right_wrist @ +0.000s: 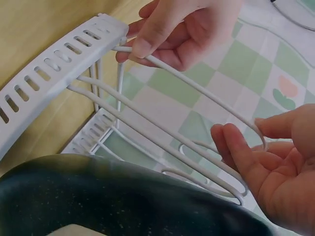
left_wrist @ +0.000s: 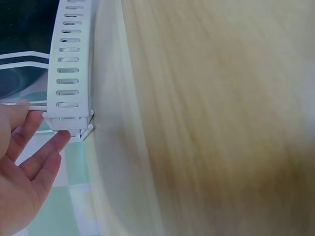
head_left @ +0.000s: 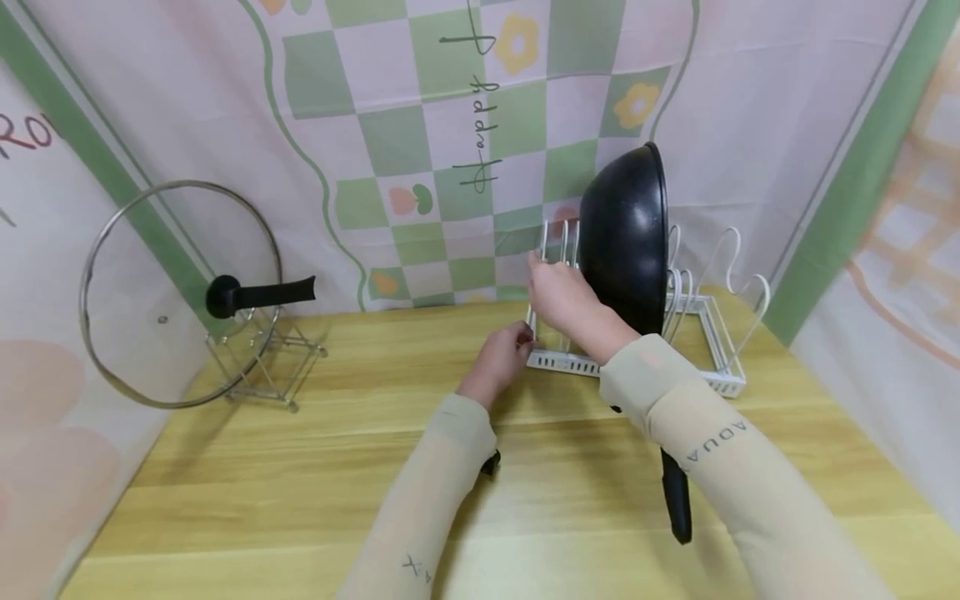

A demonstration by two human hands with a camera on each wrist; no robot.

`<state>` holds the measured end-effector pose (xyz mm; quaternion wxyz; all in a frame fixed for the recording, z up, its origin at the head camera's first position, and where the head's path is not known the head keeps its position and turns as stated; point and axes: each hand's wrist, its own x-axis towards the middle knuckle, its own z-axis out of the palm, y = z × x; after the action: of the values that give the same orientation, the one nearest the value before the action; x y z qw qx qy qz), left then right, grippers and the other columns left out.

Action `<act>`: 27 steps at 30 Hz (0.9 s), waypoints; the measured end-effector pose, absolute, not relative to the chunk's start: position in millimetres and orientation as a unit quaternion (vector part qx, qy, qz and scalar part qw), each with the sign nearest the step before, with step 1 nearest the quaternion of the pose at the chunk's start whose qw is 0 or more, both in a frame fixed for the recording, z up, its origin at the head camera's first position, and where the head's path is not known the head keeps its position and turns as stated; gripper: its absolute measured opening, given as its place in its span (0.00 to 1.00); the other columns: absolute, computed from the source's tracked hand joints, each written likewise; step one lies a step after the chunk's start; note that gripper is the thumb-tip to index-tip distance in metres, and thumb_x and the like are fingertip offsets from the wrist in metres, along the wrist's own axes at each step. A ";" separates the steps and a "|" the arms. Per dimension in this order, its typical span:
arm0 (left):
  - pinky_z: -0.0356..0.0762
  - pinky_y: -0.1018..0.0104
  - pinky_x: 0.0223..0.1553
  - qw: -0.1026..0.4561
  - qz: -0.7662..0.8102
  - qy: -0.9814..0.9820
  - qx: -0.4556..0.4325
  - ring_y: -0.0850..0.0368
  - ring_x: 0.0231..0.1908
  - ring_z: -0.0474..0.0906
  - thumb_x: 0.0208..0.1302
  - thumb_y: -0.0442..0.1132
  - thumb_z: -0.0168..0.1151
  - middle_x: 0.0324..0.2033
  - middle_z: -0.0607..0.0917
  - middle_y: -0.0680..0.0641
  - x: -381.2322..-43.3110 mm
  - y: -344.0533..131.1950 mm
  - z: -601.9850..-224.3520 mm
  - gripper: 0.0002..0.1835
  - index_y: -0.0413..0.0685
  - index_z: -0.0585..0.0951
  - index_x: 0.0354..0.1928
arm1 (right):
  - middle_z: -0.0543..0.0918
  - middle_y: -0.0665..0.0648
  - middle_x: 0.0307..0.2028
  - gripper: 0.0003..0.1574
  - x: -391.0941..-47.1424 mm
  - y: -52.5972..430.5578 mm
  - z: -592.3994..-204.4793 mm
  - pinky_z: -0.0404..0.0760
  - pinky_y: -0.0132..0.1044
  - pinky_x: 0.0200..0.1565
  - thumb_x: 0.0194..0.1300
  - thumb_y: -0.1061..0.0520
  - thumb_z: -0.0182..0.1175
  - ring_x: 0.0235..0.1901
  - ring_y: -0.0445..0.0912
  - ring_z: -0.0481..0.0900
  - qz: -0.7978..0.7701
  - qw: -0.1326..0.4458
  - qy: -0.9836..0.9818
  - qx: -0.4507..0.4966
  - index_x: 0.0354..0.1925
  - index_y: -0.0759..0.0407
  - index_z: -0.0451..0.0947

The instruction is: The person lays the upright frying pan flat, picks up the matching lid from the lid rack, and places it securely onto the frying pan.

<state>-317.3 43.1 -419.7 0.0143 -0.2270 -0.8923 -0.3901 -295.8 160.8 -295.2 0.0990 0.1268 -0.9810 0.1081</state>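
A white slotted pan rack (head_left: 564, 362) with wire dividers stands on the wooden table. My left hand (head_left: 501, 358) is at its left end, and in the right wrist view its thumb and fingers pinch the outermost wire divider (right_wrist: 206, 93) near the base. Higher up, my right hand (head_left: 564, 296) pinches that same divider by its curved top. A black frying pan (head_left: 622, 229) stands on edge among the dividers, its handle (head_left: 677, 500) pointing toward me. My right forearm passes in front of the pan's lower part.
At the left, a glass lid (head_left: 85, 283) with a black handle (head_left: 273, 293) leans upright in a small wire stand (head_left: 279, 392). A checked curtain (head_left: 450, 125) hangs behind the table. More white wire loops (head_left: 750, 287) rise at the rack's right end.
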 end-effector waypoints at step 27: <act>0.84 0.65 0.44 0.060 -0.357 -0.912 -0.194 0.50 0.42 0.85 0.77 0.35 0.57 0.44 0.88 0.41 -303.2 54.1 -417.5 0.11 0.38 0.82 0.53 | 0.58 0.72 0.75 0.42 -241.3 186.1 -286.3 0.78 0.46 0.42 0.77 0.55 0.57 0.19 0.48 0.73 0.112 -0.008 -0.963 0.244 0.78 0.67 0.52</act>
<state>-303.2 54.1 -417.5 0.0601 -0.1936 -0.9120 -0.3566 -241.3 186.1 -286.3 -0.0078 0.2441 -0.9632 0.1122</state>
